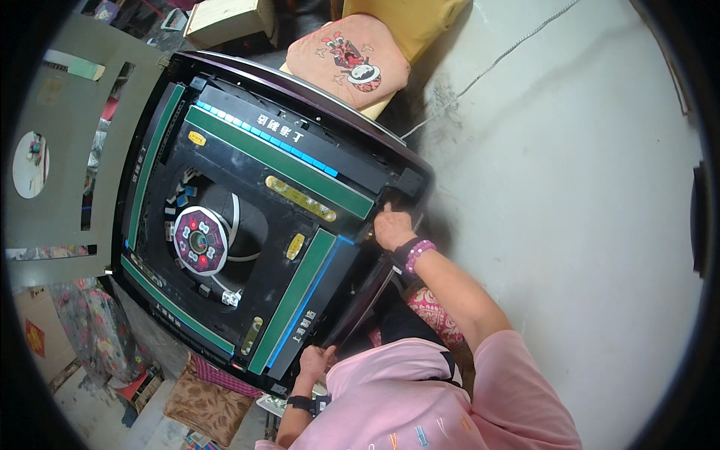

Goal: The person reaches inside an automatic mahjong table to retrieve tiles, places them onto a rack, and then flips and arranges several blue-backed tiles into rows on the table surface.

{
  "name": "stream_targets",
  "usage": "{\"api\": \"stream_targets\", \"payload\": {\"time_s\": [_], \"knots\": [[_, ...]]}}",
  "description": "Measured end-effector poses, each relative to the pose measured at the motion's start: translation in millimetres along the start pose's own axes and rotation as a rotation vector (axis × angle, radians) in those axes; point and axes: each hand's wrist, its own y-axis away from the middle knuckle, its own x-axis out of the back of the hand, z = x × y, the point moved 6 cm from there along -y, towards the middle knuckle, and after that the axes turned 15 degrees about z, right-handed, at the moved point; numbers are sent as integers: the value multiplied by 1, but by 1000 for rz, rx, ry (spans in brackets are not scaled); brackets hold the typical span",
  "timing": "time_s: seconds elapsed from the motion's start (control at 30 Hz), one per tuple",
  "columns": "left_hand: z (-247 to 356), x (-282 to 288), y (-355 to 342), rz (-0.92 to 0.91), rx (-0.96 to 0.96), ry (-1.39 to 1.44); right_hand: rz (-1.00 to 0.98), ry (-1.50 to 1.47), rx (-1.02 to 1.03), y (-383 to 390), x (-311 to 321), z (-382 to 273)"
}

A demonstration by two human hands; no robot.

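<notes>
An opened automatic tile-game table [300, 255] shows its black frame, green strips and rows of blue tiles [266, 137]. A round purple control dial [201, 240] sits in its central opening, with loose tiles and white cables around it. My right hand [391, 227], wearing beaded bracelets, has its index finger extended into the dark right corner, other fingers bent, nothing visibly held. My left hand [316, 361] is at the near edge beside a lettered panel, fingers curled; what they grip, if anything, is unclear.
A grey raised panel [52, 120] stands at left. Beyond the table are a printed cushion [330, 56], a yellow chair [405, 19] and a wooden box [225, 19]. A white cord [487, 71] crosses the pale floor at right. Cushions and patterned cloth [97, 322] lie lower left.
</notes>
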Motion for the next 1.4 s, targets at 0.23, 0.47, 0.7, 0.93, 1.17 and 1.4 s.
{"api": "stream_targets", "payload": {"time_s": [0.23,0.47,0.7,0.93,1.17,1.4], "knots": [[9,6,5,-38,-12,-6,56,-93,-8,-7,-1,6],[0,3,3,-67,13,14,201,-122,16,3,8,7],[-20,-8,1,-174,31,118,639,-323,132,55,23,1],[-25,-6,9,-237,175,190,883,-651,212,71,-16,3],[-5,7,21,-230,492,351,1008,-753,229,72,-19,12],[-6,5,18,-235,420,364,1057,-697,257,75,-27,9]]}}
